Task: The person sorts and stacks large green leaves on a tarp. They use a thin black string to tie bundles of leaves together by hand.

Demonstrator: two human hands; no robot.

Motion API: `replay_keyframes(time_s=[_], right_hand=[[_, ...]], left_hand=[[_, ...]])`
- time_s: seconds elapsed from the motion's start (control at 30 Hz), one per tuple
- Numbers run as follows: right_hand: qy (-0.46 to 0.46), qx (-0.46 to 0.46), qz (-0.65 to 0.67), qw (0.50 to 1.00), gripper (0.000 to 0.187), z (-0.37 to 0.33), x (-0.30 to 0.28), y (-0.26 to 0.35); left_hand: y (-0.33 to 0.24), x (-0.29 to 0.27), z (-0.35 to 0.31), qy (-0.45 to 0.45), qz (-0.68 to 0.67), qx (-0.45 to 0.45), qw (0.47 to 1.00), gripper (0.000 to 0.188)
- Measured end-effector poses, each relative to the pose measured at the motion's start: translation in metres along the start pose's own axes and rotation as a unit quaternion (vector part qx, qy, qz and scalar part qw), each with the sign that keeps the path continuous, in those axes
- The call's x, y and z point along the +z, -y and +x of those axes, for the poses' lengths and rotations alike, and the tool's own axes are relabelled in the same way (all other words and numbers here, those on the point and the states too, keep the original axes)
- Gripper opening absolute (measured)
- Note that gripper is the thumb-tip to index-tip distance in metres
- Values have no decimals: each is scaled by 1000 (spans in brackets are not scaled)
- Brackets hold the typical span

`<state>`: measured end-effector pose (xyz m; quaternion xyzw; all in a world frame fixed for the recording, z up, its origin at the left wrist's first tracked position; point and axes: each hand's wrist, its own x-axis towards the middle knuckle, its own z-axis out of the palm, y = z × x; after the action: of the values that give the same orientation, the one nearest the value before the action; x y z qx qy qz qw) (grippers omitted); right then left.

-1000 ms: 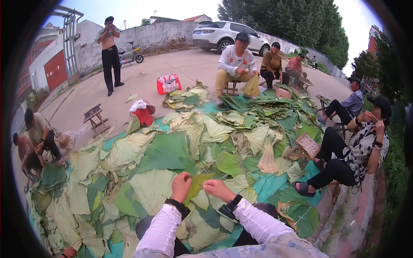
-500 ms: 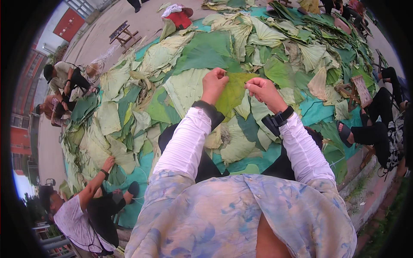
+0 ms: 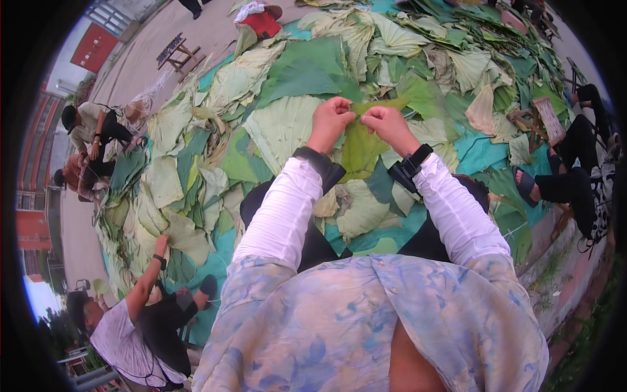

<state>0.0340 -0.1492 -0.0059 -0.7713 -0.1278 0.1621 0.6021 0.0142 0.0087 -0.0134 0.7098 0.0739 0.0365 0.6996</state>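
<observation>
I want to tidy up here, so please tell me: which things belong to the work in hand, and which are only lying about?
Work in hand:
- yellow-green leaf, held in left hand and right hand
- spread leaves
- teal sheet under them

Probably just lying about:
- dark-seated stool
- red thing with white cloth

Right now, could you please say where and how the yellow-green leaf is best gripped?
Probably pinch the yellow-green leaf by its lower edge, from the near side: its broad flap spreads that way, while the left grip and right grip occupy its top.
</observation>
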Motion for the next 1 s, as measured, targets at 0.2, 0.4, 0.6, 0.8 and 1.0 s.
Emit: replay_keyframes(time_s=[0.2, 0.4, 0.6, 0.8, 1.0], right_hand=[[-32, -16, -37, 999, 16, 7, 2, -14], [-49, -31, -56, 997, 16, 14, 0, -13], [-54, -66, -116, 990, 17, 19, 3, 0], [-49, -91, -52, 993, 15, 6, 8, -12], [-61, -115, -131, 983, 18, -3, 5, -20]], left_hand=[[-2, 3, -3, 25, 4, 6, 1000, 20], [-9, 3, -3, 58, 3, 19, 998, 26], [-8, -5, 0, 104, 92, 60, 989, 29], [-11, -3, -15, 111, 104, 70, 986, 29], [-2, -2, -20, 106, 19, -6, 994, 15]])
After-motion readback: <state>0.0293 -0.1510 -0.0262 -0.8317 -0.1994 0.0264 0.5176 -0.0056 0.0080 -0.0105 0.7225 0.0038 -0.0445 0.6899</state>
